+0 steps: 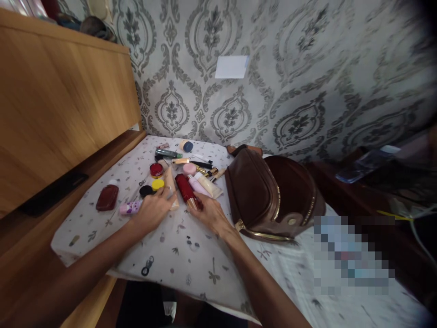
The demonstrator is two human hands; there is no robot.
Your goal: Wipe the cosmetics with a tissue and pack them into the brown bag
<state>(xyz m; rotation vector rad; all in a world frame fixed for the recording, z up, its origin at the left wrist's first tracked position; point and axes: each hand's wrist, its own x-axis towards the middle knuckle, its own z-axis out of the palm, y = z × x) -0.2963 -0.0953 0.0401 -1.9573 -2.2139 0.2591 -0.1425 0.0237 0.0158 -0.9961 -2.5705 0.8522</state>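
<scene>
At mid-frame, the right hand point(210, 213) is wrapped round the lower end of a dark-red cylindrical bottle point(185, 186); the left hand point(154, 210) touches a slim beige tube point(170, 178), its grip unclear; the handling looks unfinished, both items lying loose on the white, patterned, cloth-covered desk point(170, 259); a bulky brown leather bag point(246, 191) with gold zips stands right of centre, its contents hidden; a round yellow lid point(158, 184) and round black lid point(146, 190) crowd the left hand.

Wooden cabinet point(64, 105), left. Dark bundle point(95, 28) on its top, far left. Black flat object point(56, 193), beneath it. Patterned wallpaper point(170, 111), far side; white panel point(231, 67) thereon. Pale cable point(425, 212), right.
</scene>
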